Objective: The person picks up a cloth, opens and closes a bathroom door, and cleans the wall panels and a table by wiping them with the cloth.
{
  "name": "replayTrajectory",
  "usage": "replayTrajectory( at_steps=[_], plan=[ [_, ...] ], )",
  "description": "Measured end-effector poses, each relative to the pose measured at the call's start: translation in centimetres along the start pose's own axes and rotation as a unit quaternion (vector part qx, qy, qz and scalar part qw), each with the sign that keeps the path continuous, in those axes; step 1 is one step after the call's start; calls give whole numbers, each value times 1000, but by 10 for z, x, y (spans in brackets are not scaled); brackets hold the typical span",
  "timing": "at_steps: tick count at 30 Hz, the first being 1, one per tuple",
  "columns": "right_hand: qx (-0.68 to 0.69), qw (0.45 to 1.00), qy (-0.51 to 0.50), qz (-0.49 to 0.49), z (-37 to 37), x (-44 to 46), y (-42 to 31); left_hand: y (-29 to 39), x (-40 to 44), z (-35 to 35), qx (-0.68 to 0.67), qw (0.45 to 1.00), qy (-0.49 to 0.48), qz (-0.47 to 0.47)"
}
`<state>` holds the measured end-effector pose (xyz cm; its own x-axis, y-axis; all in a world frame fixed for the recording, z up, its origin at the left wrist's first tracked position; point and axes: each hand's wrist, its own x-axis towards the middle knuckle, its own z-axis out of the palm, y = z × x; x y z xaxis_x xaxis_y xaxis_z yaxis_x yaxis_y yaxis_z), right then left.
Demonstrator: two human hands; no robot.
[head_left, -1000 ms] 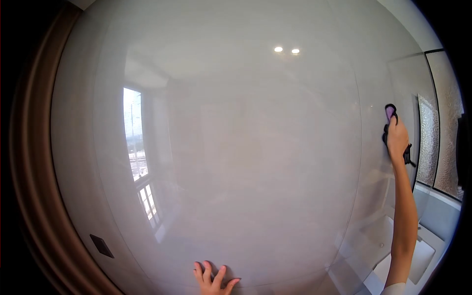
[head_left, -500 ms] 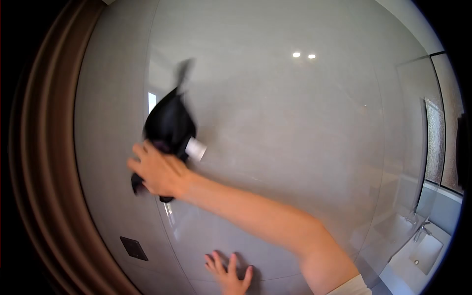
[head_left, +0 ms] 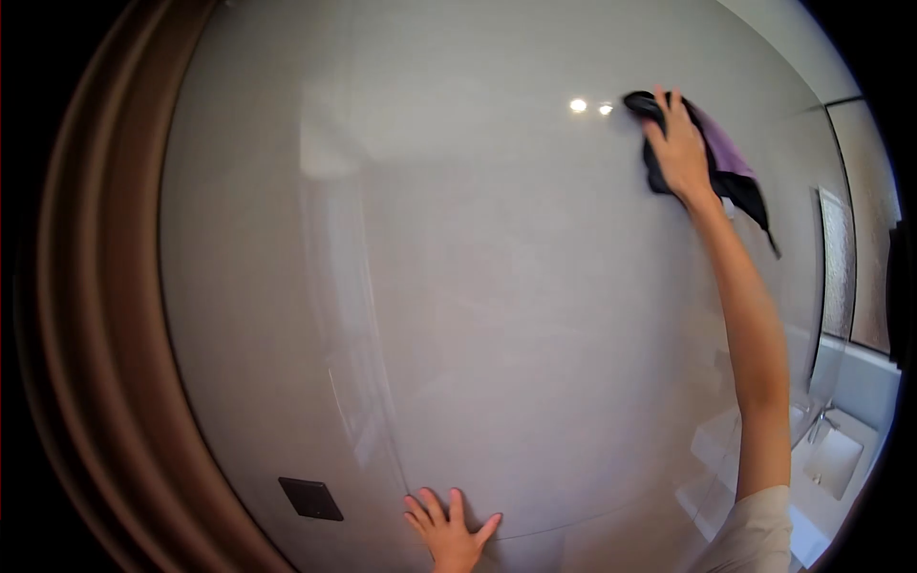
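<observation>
My right hand (head_left: 681,153) is high on the right part of a glossy grey wall (head_left: 506,315), pressing a black and purple cloth (head_left: 728,153) against it. Its fingers lie over the cloth's left part, and a loose black corner hangs down to the right. A small white tag shows near the wrist. Low in the view, my left hand (head_left: 451,535) rests on the wall with its fingers spread and holds nothing.
A dark switch plate (head_left: 310,498) sits on the wall at lower left. Brown curtain-like folds (head_left: 115,286) run down the left side. At lower right are a white sink (head_left: 834,461) and a faucet (head_left: 821,420), below a textured window (head_left: 864,229).
My right hand swept with the cloth from the wall's right side to the left, then back to the upper right. My left hand stays low on the wall, and the view has shifted slightly.
</observation>
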<state>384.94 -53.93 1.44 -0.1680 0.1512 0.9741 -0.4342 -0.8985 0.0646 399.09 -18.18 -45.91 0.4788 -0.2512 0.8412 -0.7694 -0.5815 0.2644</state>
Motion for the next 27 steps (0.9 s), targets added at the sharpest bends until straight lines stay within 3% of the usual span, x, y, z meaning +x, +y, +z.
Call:
replayTrajectory(
  at_steps=[2, 4, 8, 11, 12, 13, 14, 15, 17, 18, 19, 22, 23, 24, 27],
  plan=[
    [-62, 994, -13, 84, 7, 11, -24, 1, 0, 0, 7, 1000, -16, -7],
    [-88, 994, 23, 54, 24, 27, -53, 5, 2, -3, 29, 999, -36, -8],
    [-8, 984, 65, -164, 46, 48, -193, -2, -2, 4, 33, 999, -31, -2],
    [81, 970, 71, -217, 47, 22, -291, 8, 0, -5, 47, 999, 6, 2],
    [227, 956, -97, -159, 29, 6, -316, 11, 1, -5, 63, 997, 41, 15],
    [268, 934, -20, -234, 33, -8, -332, 10, -3, 1, 65, 997, 38, 19],
    [442, 844, -232, -195, 11, -22, -348, 7, -6, 13, 2, 998, 55, 9],
    [401, 869, -272, -105, -15, -37, -368, 9, -6, 20, -62, 995, 75, -1],
    [518, 826, -214, -52, -2, -96, -404, 19, -4, 20, -57, 995, 81, 10],
    [659, 738, -116, -88, 37, -127, -408, 26, -5, 20, -53, 995, 81, 12],
    [661, 736, -116, -87, 20, -121, -396, 37, -6, 20, -51, 995, 81, 11],
    [471, 832, -240, -171, -31, -80, -329, 63, 4, 21, -71, 994, 78, 34],
    [439, 870, -165, -154, -40, -63, -297, 74, 8, 19, -60, 995, 73, 32],
    [470, 864, -157, -91, -40, -43, -268, 80, 9, 19, -49, 996, 66, 26],
    [230, 910, 52, -342, -8, 13, -138, 79, 4, 19, -36, 998, 43, 1]
  ],
)
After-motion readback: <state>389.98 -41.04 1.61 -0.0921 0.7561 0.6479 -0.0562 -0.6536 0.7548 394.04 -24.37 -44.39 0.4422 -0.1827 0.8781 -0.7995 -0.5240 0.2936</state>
